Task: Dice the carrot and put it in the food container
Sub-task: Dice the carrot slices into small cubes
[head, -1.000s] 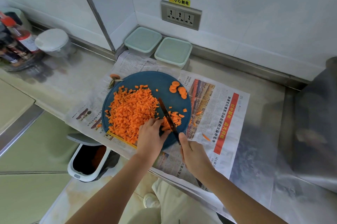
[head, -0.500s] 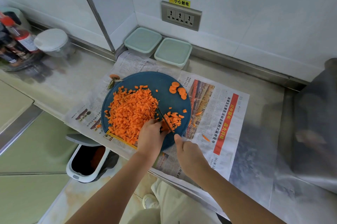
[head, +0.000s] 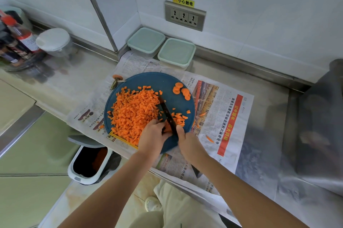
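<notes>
Dice [head: 133,114] heaped on board [head: 148,81], left of the fingers. Left hand [head: 153,135] curls fingers over carrot [head: 168,129] against the knife [head: 166,114] blade. Right hand [head: 187,142], fingers clamped on the handle. Slices [head: 182,90] and two lidded containers [head: 176,52] beyond the fingers.

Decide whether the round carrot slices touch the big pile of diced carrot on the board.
Apart. The head view shows bare blue board between the round carrot slices and the diced pile.
</notes>
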Motion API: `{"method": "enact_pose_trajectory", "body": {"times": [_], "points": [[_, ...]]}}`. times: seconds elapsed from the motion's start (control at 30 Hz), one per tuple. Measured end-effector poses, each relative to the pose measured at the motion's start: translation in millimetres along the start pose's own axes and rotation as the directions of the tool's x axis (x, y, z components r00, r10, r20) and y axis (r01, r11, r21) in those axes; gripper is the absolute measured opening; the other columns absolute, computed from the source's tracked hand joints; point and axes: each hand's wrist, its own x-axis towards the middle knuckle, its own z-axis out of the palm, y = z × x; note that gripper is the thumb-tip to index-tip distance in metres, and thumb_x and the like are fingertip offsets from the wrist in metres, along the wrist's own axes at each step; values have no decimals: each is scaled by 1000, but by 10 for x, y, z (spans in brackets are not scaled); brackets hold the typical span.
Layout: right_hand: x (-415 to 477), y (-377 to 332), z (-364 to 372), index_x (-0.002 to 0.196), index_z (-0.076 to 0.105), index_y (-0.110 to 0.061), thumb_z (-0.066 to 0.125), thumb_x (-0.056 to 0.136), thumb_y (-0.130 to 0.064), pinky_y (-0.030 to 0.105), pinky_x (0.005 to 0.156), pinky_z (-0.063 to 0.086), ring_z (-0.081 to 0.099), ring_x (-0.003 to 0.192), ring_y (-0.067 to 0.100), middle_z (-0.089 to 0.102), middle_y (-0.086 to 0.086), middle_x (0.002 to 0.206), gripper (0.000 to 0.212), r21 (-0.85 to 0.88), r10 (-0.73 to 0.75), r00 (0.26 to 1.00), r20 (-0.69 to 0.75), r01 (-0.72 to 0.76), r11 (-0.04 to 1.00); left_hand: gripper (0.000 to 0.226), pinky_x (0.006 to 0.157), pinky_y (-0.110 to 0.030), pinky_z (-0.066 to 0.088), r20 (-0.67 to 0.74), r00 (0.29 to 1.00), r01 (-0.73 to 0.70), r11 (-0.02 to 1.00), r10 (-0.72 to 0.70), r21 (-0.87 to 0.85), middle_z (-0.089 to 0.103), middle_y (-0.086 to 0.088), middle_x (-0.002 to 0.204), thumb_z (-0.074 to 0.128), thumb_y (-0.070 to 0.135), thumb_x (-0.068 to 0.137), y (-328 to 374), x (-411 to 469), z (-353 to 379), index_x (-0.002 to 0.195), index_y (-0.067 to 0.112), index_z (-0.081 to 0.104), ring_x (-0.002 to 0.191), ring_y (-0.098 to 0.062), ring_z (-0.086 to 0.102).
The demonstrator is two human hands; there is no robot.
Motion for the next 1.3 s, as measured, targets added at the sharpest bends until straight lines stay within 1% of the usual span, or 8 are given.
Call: {"method": "enact_pose_trajectory", "body": {"times": [0.17, 0.37, 0.8, 0.93, 1.0, 1.07, 1.13, 1.3], "points": [[-118, 90, -61, 59, 37, -14, 30, 97, -57, 28, 45, 25, 27, 38, 10, 30, 1, 50, 58, 148, -29, 1000, 8, 28, 989, 49, 92, -25, 40, 25, 999, 21, 1000, -22, 15, 58, -4, 121, 72, 26, 84, -82, -14, -72, 128, 10, 59, 111, -22, 55], [-269, 136, 18, 58, 40, -9, 27, 99, -53, 29, 50, 34, 30, 36, 9, 31, -4, 43, 61, 97, -72, 997, 1, 71, 993, 23, 80, -26, 44, 6, 1000, 26, 1000, -26, 12, 63, -3, 103, 71, 24, 85, -98, -21, -91, 103, 9, 70, 94, -22, 60], [-293, 92, 125, 64, 41, -15, 23, 102, -48, 22, 48, 33, 41, 51, 10, 41, -2, 58, 53, -25, -6, 1000, -27, 6, 1000, 18, 78, -24, 37, 49, 999, -22, 998, 20, 51, 67, -4, 98, 64, 25, 90, -73, 44, -123, 95, 12, 75, 92, -21, 60], [-266, 25, 108, 105, 54, -9, 17, 104, -40, 22, 47, 36, 42, 54, 11, 46, 2, 71, 49, -50, 46, 999, -12, -46, 998, 15, 79, -26, 39, 65, 997, -44, 998, 40, 52, 67, -5, 96, 64, 20, 89, -71, 60, -135, 94, 9, 75, 92, -23, 60], [-252, -7, 113, 119, 51, -6, 18, 105, -37, 30, 58, 43, 45, 62, 16, 47, 5, 75, 47, -67, 60, 998, -3, -60, 996, 16, 77, -25, 39, 73, 996, -53, 996, 48, 66, 65, -5, 96, 64, 20, 89, -75, 62, -135, 93, 9, 75, 92, -22, 59], [-226, -26, 107, 90, 52, -6, 23, 103, -43, 37, 72, 44, 43, 61, 16, 44, 1, 68, 49, -91, 42, 999, 22, -40, 995, 16, 74, -25, 39, 84, 996, -50, 994, 41, 102, 64, -4, 96, 62, 22, 90, -64, 57, -130, 93, 10, 73, 91, -22, 59], [-197, -67, 98, 69, 45, -11, 24, 102, -47, 33, 65, 42, 40, 56, 12, 43, 1, 64, 53, -84, 7, 1000, 17, -6, 996, 17, 73, -28, 42, 74, 997, -39, 989, 29, 144, 63, -5, 97, 61, 24, 91, -49, 59, -129, 92, 9, 71, 89, -23, 59], [-276, -8, -61, 53, 34, -15, 24, 102, -48, 24, 50, 32, 35, 45, 10, 34, -1, 50, 60, -85, -109, 992, -57, 104, 991, 16, 67, -26, 37, 27, 999, 20, 979, -26, 201, 64, 0, 94, 62, 28, 91, -21, 61, -193, 87, 14, 68, 84, -18, 57]]}}
